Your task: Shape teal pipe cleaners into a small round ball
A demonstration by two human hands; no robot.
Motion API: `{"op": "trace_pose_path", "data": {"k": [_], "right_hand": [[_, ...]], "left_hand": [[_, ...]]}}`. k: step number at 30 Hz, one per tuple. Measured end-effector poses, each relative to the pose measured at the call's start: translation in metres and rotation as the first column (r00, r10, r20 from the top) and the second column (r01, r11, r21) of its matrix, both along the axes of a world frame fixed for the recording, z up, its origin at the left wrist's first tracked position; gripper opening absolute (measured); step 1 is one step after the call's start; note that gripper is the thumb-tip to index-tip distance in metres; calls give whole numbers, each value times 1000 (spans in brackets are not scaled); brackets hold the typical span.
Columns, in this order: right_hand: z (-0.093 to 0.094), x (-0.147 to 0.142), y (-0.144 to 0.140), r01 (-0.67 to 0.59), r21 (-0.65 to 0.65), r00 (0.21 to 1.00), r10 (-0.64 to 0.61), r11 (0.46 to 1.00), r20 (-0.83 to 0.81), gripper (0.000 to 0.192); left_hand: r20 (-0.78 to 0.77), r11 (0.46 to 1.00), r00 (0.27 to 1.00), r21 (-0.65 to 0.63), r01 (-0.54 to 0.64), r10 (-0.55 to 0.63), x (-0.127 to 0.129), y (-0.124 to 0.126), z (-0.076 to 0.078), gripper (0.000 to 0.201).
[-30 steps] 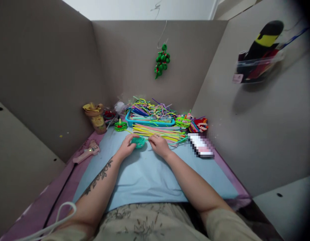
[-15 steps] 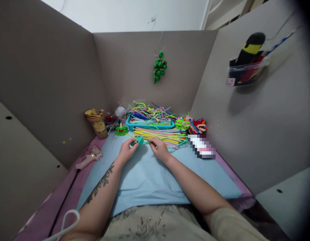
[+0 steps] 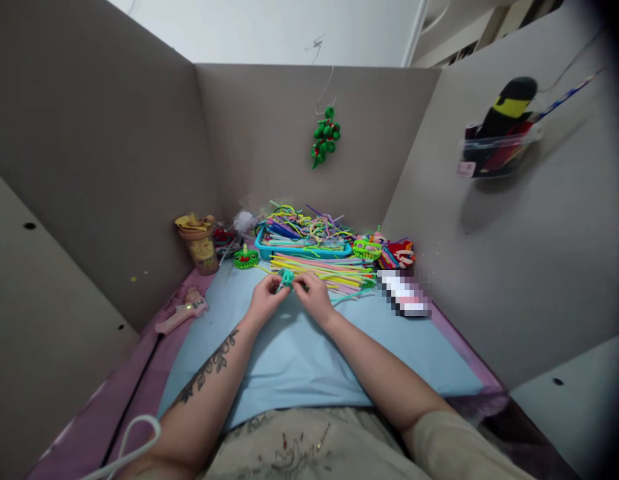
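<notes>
Pinching from both sides, we hold a small teal fuzzy pipe-cleaner piece (image 3: 286, 278) just above the far part of the pale blue cloth mat (image 3: 299, 353). Our left hand (image 3: 265, 302) has its fingertips closed on the piece's left side, and our right hand (image 3: 315, 297) has its fingers curled shut on the right side, so the two hands nearly meet around it. How the piece is bent we cannot tell; it is too small.

Just beyond the hands lies a loose bundle of yellow, pink and green pipe cleaners (image 3: 325, 269), spread lengthwise across the mat. Behind that sits a turquoise plastic tray (image 3: 302, 251) heaped with tangled multicoloured pipe cleaners. A small green fuzzy figure (image 3: 246, 257) stands left of the tray, near a tan lidded cup (image 3: 201, 244). A pink glue gun (image 3: 182, 311) lies on the purple table surface (image 3: 139, 373) at the mat's left edge. A green beaded ornament (image 3: 325, 135) hangs on the grey back wall.
</notes>
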State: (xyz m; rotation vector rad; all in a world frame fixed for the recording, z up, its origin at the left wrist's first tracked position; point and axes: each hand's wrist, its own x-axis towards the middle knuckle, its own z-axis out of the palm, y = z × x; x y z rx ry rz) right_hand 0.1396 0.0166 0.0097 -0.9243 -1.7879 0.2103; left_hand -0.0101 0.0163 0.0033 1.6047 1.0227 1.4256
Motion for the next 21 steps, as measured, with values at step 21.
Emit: {"op": "trace_pose_path", "data": {"k": [21], "right_hand": [[-11, 3, -1, -24, 94, 1000, 23, 995, 16, 16]], "left_hand": [[44, 998, 998, -46, 44, -42, 9, -12, 6, 27]]}}
